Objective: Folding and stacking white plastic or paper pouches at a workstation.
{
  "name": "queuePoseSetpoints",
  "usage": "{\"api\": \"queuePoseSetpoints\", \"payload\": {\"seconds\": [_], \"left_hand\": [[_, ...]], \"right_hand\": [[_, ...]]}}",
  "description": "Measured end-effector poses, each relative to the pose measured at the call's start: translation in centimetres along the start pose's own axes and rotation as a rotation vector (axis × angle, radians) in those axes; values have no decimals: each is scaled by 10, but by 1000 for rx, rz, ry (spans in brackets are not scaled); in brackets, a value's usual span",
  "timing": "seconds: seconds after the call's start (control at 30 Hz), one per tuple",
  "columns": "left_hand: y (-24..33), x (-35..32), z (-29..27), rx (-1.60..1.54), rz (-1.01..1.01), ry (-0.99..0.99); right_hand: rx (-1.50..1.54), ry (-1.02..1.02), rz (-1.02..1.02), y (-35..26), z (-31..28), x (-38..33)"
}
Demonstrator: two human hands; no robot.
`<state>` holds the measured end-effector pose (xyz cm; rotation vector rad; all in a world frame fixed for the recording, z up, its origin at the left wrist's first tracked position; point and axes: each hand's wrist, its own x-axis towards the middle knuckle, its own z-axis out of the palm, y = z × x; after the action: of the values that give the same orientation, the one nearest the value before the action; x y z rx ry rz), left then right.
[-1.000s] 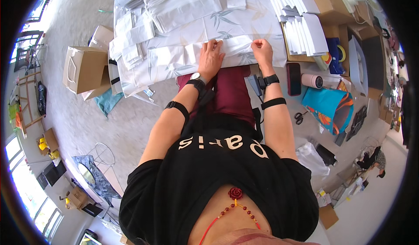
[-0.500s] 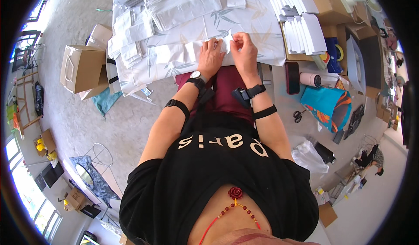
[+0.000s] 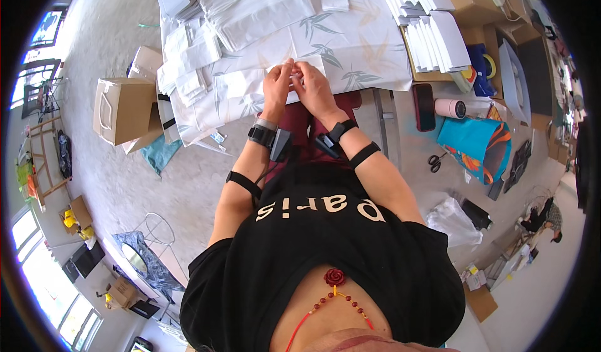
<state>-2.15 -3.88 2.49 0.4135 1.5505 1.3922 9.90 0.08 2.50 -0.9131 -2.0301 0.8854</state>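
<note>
My left hand (image 3: 277,84) and my right hand (image 3: 313,88) meet at the near edge of a table covered by a white cloth with leaf prints (image 3: 350,45). Both pinch a small white folded paper piece (image 3: 294,70) between their fingertips. Black straps sit on both wrists and forearms. Heaps of white paper bags (image 3: 250,7) lie just beyond the hands, and smaller white pieces (image 3: 188,70) spill over the table's left side.
Stacks of white envelopes (image 3: 432,26) rest on cardboard at the right. A dark phone (image 3: 424,106), a tape roll (image 3: 451,108), scissors (image 3: 434,162) and a teal cloth (image 3: 476,148) lie to the right. A brown paper bag (image 3: 122,109) stands on the floor at left.
My right hand moved left from the paper's right end to meet my left hand. Both hands now pinch the white piece together at the middle.
</note>
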Motion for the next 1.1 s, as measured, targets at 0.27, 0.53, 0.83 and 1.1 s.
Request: {"api": "queuePoseSetpoints", "payload": {"seconds": [0.27,0.53,0.83,1.1], "left_hand": [[-18,16,-13,343,180,97],[-19,14,-19,765,361,220],[-21,13,-20,806,384,232],[-25,14,-24,823,390,206]], "right_hand": [[-2,0,75,34,-37,-9],[-42,0,203,66,-57,10],[-155,-73,38,80,-46,20],[-237,-123,-3,97,-44,13]]}}
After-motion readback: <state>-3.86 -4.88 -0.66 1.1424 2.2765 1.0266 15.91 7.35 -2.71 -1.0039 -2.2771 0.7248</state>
